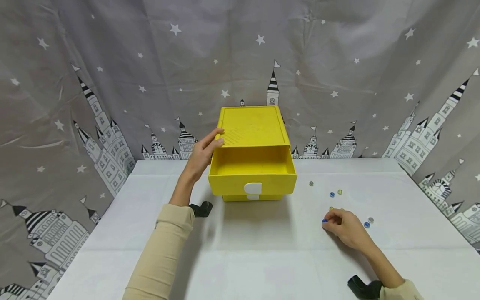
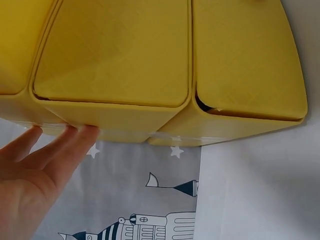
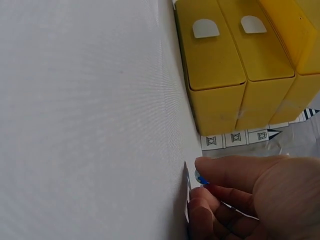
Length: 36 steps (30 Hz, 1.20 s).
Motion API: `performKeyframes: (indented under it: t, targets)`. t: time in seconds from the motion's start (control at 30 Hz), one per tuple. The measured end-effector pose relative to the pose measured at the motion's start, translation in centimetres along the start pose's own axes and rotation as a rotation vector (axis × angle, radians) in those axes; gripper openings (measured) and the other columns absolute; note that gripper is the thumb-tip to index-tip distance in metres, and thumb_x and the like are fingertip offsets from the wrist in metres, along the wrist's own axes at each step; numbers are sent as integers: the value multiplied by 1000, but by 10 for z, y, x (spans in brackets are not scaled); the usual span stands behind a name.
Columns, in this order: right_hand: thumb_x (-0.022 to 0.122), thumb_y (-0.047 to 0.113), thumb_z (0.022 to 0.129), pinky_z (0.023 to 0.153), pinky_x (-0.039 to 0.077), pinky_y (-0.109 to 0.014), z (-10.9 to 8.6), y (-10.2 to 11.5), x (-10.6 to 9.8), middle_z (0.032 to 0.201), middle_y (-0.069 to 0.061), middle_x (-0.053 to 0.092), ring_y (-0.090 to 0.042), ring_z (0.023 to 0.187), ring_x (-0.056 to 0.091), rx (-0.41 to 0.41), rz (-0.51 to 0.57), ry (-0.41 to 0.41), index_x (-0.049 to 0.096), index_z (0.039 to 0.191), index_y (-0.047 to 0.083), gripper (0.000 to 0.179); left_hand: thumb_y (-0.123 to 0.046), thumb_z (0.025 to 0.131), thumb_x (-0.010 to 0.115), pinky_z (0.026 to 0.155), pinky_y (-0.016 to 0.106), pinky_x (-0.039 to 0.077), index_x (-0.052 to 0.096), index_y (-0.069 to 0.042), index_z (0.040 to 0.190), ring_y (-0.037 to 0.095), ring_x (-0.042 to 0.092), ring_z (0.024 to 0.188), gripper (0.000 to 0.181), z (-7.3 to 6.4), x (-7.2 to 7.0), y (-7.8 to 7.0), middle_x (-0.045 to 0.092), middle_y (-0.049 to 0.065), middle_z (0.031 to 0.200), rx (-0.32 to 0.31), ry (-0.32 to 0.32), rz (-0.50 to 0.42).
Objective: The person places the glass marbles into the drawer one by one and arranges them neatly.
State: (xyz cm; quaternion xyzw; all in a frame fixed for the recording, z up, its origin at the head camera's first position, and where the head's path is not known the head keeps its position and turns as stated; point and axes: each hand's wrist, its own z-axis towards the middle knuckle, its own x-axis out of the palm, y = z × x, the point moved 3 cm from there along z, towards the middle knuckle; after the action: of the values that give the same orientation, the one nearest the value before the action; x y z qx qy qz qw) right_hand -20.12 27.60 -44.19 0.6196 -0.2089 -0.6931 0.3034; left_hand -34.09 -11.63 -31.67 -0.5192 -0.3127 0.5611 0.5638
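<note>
Small blue marble (image 1: 324, 221), bright yellow box (image 1: 250, 125), white tabs (image 1: 253, 188)

The left arm (image 1: 161, 254) reaches well forward, its left hand (image 1: 202, 154) raised, with the fingers (image 2: 75, 152) extended and slightly spread. The right hand (image 1: 346, 229) sits nearer the body (the right forearm (image 1: 386, 264) slants in from the lower corner), thumb (image 3: 225, 170) and forefinger pinching, other fingers curled.

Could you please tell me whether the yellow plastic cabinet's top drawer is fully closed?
No, the yellow plastic box-shaped top drawer is pulled out, so its hollow inside shows in the head view.
</note>
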Motion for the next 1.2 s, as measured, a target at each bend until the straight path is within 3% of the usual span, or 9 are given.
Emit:
performKeyframes:
  t: [0.17,0.27,0.57,0.73,0.9,1.03,1.2]
  targets:
    - [74,5,84,62,43,-26,1,-1,-1,75,1,57,-13,68,50,-6,3,-4,68,89,3,8,-31,100,51,73,29,49,46,-19,149,26,50,109,51,-1,0,0,43,8,150,-13,-7,-32]
    - [74,5,84,62,43,-26,1,-1,-1,75,1,57,-13,68,51,-5,7,-2,68,89,2,9,-30,100,50,68,27,47,47,-20,149,26,49,104,50,-1,0,-1,44,8,148,-9,-16,-28]
    - [74,7,86,57,46,-26,0,-1,-2,76,-1,60,-14,66,53,27,55,22,68,93,-1,13,-30,101,49,73,29,48,48,-22,148,22,50,105,48,0,0,1,46,10,146,-18,-25,-20]
    - [72,10,88,58,49,-27,-1,-3,-4,79,-5,65,-16,68,58,96,180,50,67,98,-3,17,-30,101,48,88,43,50,46,-22,150,25,49,123,49,-1,0,1,39,5,154,-27,-17,-25]
    - [71,10,89,68,51,-25,0,1,-9,88,-9,70,-14,75,64,78,264,15,67,100,-5,19,-30,102,48,95,52,46,43,-22,151,28,46,129,51,-2,1,1,35,5,156,-30,-5,-28]
    - [71,10,89,72,52,-25,0,8,-15,94,-12,70,-15,80,67,56,334,-36,67,104,-6,23,-31,102,48,94,51,47,43,-23,151,27,47,129,50,-2,0,1,35,6,156,-29,-5,-20]
    - [70,12,91,73,54,-27,2,15,-21,94,-12,71,-23,83,69,50,339,-57,66,104,-5,23,-32,102,48,87,43,50,43,-25,151,27,49,124,50,-1,-1,1,37,4,155,-31,-11,-14]
